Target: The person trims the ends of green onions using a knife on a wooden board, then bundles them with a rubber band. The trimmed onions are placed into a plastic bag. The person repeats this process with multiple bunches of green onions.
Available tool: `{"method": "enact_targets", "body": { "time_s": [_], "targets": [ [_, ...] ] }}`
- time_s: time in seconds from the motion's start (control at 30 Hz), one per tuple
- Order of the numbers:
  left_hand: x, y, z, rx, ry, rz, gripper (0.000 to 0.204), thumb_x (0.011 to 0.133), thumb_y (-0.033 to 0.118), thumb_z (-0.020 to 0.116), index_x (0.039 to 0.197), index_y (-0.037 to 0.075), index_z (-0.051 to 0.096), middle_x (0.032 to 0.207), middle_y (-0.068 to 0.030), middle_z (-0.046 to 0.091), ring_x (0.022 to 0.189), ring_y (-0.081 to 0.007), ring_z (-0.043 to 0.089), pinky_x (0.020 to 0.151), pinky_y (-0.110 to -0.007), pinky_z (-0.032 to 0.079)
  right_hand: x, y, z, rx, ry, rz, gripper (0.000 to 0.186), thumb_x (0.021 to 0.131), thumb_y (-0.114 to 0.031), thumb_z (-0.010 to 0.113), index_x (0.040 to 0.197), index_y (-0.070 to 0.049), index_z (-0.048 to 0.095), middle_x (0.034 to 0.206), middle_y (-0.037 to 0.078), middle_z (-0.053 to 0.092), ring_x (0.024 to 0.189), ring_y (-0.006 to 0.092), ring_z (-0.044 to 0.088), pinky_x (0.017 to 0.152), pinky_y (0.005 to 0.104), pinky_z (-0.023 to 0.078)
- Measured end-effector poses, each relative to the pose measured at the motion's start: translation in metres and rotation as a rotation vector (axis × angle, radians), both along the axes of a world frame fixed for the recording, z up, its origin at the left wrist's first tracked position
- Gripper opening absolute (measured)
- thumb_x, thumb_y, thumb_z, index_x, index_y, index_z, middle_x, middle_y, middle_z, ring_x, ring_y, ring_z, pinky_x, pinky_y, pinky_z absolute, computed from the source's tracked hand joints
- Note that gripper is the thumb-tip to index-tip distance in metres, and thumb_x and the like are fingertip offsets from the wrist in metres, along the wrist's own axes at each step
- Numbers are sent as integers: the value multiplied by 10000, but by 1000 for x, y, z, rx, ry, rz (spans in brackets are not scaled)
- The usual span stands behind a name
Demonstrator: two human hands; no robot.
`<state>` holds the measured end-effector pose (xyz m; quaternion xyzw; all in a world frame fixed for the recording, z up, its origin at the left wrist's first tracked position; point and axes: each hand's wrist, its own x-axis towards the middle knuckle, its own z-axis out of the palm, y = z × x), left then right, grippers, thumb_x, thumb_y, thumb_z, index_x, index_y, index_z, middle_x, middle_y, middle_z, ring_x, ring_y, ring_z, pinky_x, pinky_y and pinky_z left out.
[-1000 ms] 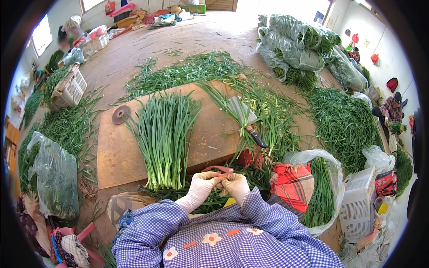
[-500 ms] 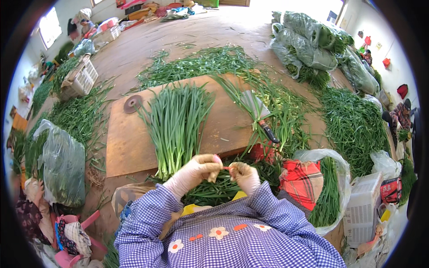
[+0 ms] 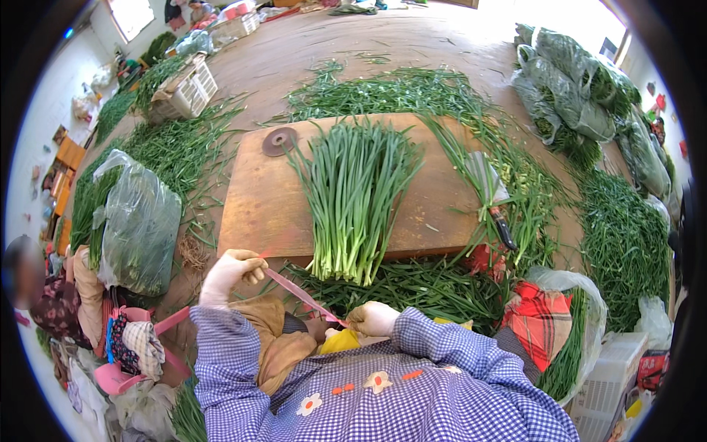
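While hands (image 3: 236, 274) hold flat pink ribbon (image 3: 298, 292) taut, slender leaves (image 3: 359, 188) fan out.

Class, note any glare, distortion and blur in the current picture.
In the head view, glare whitens the opening at upper right; the fisheye bows the floor into a dome; the pink strip looks smeared near the left hand.

The left grip (image 3: 234, 274) is held out, well apart from the right grip (image 3: 374, 319); both have curled fingers. The left forearm (image 3: 227, 353) points forward, the right forearm (image 3: 445, 339) slants inward.
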<state>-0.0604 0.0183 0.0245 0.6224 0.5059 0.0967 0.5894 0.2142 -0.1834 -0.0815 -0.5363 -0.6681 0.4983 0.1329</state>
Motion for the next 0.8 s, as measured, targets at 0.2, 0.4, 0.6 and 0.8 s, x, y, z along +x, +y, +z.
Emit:
{"method": "enact_targets", "body": {
  "time_s": [0.2, 0.4, 0.6, 0.8],
  "targets": [
    [38, 16, -61, 14, 396, 183, 192, 865, 66, 565, 921, -98, 649, 724, -156, 692, 567, -188, 664, 514, -291, 521, 16, 55, -64, -314, -209, -267, 315, 862, -139, 623, 1167, -61, 642, 970, 118, 696, 779, 175, 672, 716, 289, 532],
    [47, 37, -71, -147, 269, 154, 164, 870, 92, 590, 908, -52, 659, 715, -135, 689, 525, -163, 631, 460, -264, 470, 62, 55, -135, -478, 240, -585, 270, 885, -46, 603, 1151, -29, 649, 902, 97, 706, 711, 140, 643, 678, 256, 534],
    [41, 31, -69, -230, 347, 64, 163, 864, 109, 595, 885, -32, 675, 704, -119, 689, 522, -143, 621, 453, -255, 450, 41, 30, -97, -544, 255, -325, 199, 892, -114, 627, 1061, -35, 696, 924, 61, 718, 669, 92, 626, 653, 263, 537],
    [50, 29, -73, -124, 140, 216, 145, 890, 75, 579, 926, -47, 650, 688, -126, 666, 482, -141, 577, 430, -263, 436, 67, 34, -104, -459, 457, -767, 199, 954, -136, 518, 944, -37, 691, 777, 49, 701, 589, 115, 641, 505, 230, 445]
  ]
}}
